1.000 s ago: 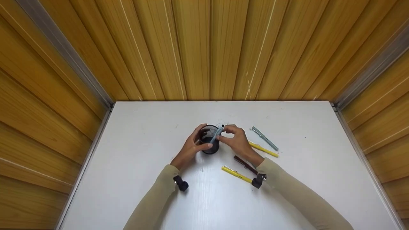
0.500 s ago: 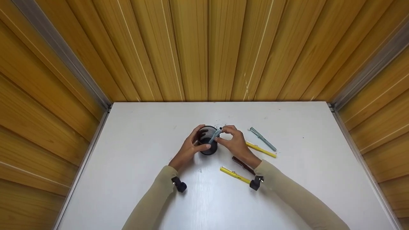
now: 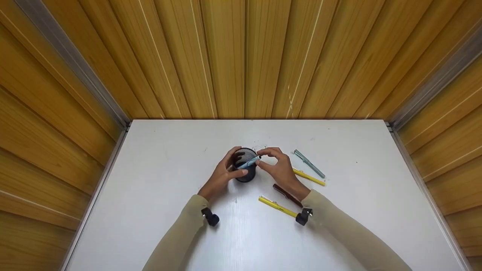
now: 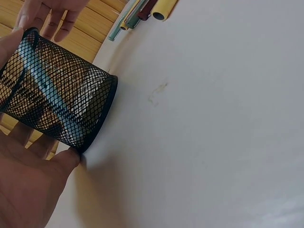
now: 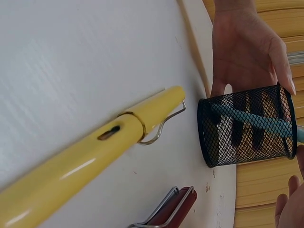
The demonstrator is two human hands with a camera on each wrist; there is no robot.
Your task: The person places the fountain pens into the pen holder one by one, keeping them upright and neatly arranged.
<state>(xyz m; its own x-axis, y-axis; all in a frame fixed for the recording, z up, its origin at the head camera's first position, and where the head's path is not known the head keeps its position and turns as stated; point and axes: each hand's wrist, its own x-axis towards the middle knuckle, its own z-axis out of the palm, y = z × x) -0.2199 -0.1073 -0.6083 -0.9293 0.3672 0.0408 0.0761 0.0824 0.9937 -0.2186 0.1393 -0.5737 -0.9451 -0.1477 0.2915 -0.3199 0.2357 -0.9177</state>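
Note:
My left hand [image 3: 221, 177] grips a black mesh pen holder [image 3: 246, 177], thumb on the near side and fingers round the far side. A light blue pen [image 3: 248, 163] slants inside it, its black-tipped end sticking out at the right rim. Thumb and index finger of my right hand [image 3: 280, 167] pinch that end. Through the mesh in the left wrist view, the pen [image 4: 50, 92] reaches down to the holder's base. In the right wrist view, the holder [image 5: 247, 128] stands on the table with the left hand [image 5: 244, 52] behind it.
Right of the holder on the white table [image 3: 169, 158] lie a green pen [image 3: 309, 164], a yellow pen [image 3: 310, 177], a dark red pen [image 3: 287, 194] partly under the right wrist, and a nearer yellow pen [image 3: 276, 206]. Wood-patterned panels [image 3: 226, 60] rise behind the table.
The light blue pen has tipped from steep to flatter across the holder's mouth, its upper end coming lower and nearer. The right hand shifted slightly with it; the left hand keeps its hold.

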